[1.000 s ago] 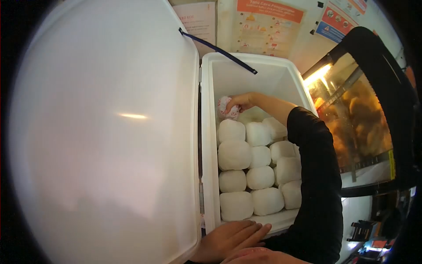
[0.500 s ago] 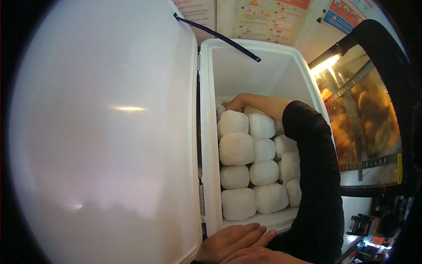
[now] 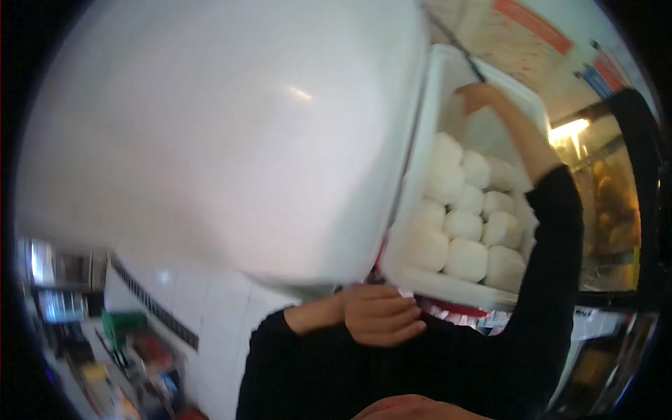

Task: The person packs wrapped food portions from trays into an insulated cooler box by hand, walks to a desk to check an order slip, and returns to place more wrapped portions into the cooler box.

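A white cooler box (image 3: 399, 259) stands with its large white lid (image 3: 210, 140) swung up to the left. Rounded white bundles (image 3: 464, 260), seemingly wrapped, fill it in rows. My right hand (image 3: 479, 98) is at the far end of the box, raised above the bundles. It is smeared by motion, and a pale patch beneath it is too blurred to name. In front of my chest, close to the near edge of the box, rests my left hand (image 3: 383, 315), its fingers stretched side by side, with nothing visible in it.
A dark strap (image 3: 455, 38) links lid and box. To the right stands a lit glass display case (image 3: 602, 189) with golden-brown contents. Printed sheets (image 3: 525, 42) hang behind. At lower left are a pale tiled floor (image 3: 217, 329) and a cluttered counter (image 3: 140, 357).
My right hand has lifted from behind the bundles to above them at the far end. My left hand has come back towards my chest. The view has tilted and swung left.
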`<state>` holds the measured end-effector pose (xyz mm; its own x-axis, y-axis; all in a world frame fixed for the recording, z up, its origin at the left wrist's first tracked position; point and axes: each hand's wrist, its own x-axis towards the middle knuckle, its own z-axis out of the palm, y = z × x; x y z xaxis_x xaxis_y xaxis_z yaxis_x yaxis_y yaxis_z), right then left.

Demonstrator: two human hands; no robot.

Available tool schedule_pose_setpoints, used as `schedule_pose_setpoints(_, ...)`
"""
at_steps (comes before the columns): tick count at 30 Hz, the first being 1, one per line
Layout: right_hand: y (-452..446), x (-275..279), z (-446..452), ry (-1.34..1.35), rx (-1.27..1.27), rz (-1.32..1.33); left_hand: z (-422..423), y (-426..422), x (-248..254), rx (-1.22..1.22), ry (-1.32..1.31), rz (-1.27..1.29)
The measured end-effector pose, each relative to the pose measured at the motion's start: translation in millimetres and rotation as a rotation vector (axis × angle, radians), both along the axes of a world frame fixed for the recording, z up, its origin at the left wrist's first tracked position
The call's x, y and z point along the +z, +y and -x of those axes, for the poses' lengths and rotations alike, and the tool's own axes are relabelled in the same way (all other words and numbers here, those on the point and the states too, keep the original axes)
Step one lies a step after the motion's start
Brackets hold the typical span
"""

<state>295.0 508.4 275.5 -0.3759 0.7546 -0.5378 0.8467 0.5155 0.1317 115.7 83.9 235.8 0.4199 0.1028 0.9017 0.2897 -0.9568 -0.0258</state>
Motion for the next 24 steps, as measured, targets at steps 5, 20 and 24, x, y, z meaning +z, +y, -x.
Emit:
schedule_pose_setpoints(5, -66, 129, -26, 0.394, -0.009, -0.167, 45, -39, -150, 0.527, -0.128, 0.371)
schedule_pose_setpoints(20, -442, 127, -5, 0.508, 0.371, 0.164, 98, -48, -216, 1.127, 0.148, 1.033)
schedule_pose_setpoints(24, -453, -15, 40, 0.991, 0.343, 0.399, 90, -73, -217, 0.737, -0.535, 1.227)
